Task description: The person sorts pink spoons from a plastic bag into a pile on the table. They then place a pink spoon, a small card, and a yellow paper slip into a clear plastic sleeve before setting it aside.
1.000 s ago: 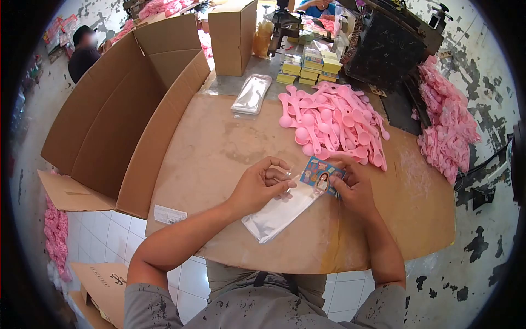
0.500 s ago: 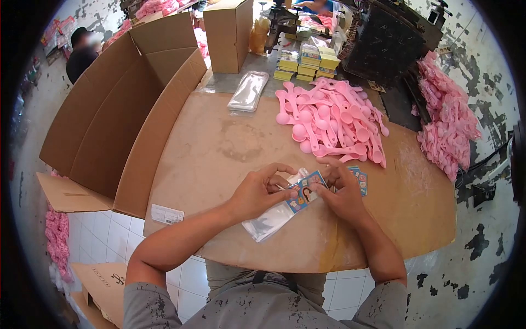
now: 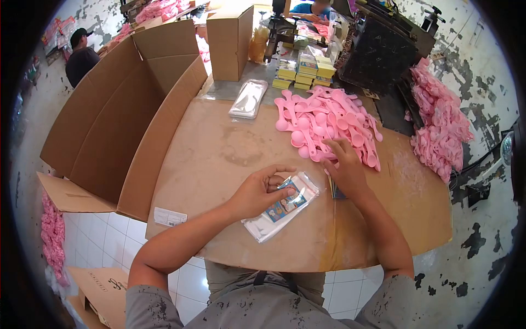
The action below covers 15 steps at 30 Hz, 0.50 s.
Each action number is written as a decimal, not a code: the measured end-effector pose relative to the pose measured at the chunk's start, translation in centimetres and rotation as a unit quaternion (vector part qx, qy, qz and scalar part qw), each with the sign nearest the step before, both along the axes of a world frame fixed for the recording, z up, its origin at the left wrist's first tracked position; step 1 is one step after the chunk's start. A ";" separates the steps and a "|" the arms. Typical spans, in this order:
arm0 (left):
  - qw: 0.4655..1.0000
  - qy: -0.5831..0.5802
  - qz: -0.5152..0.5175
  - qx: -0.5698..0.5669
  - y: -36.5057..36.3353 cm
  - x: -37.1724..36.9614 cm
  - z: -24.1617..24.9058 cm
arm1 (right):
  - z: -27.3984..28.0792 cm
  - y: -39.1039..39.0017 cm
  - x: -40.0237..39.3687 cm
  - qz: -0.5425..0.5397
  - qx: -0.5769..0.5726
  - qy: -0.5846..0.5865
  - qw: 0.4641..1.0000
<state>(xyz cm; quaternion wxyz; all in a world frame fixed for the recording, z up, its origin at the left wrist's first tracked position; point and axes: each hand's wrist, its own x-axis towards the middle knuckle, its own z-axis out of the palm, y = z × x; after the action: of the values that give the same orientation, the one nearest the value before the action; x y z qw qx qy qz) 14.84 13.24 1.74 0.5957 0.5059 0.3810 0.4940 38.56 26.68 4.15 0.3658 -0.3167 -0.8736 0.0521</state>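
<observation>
My left hand [image 3: 257,192] pinches a blue printed card [image 3: 286,205] with its thumb. The card lies in or under clear plastic on a small stack of clear plastic bags [image 3: 263,227]; its exact layer is hard to make out. My right hand [image 3: 348,172] is at the near edge of a heap of pink plastic spoons [image 3: 329,118], fingers apart and bent, with the fingertips against or just over the nearest spoons. Partly hidden under that hand are several more printed cards [image 3: 337,192] on the cardboard-covered table [image 3: 219,164].
A large open cardboard box [image 3: 159,126] stands left of the table. Another pack of clear bags [image 3: 249,100] lies farther back, near stacks of cards [image 3: 307,68] and a dark machine [image 3: 378,52]. Bagged pink items [image 3: 441,126] hang at right. Two other people are in the background.
My right hand has let go of the blue card and moved up and right to the spoon heap. The card has shifted slightly down and left, over the bags, under my left thumb.
</observation>
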 end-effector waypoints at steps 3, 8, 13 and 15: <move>1.000 -0.018 -0.010 0.000 0.1 -0.1 -0.1 | 0.5 1.7 0.1 0.017 0.026 -0.019 0.999; 0.999 -0.033 -0.003 -0.011 0.2 -0.5 0.1 | 4.1 0.6 0.8 0.009 -0.087 0.125 0.988; 0.999 -0.032 0.034 -0.011 0.4 -0.8 0.4 | 4.3 -2.4 2.5 0.100 -0.361 0.200 0.906; 0.999 -0.025 0.037 -0.011 0.4 -0.7 0.4 | 3.3 -2.8 2.8 0.147 -0.352 0.220 0.898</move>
<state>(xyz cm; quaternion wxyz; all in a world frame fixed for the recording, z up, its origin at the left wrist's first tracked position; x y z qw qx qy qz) 14.15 13.60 2.14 0.5916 0.4724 0.3901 0.5241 41.36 23.89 7.43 0.4020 -0.2735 -0.7320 0.4772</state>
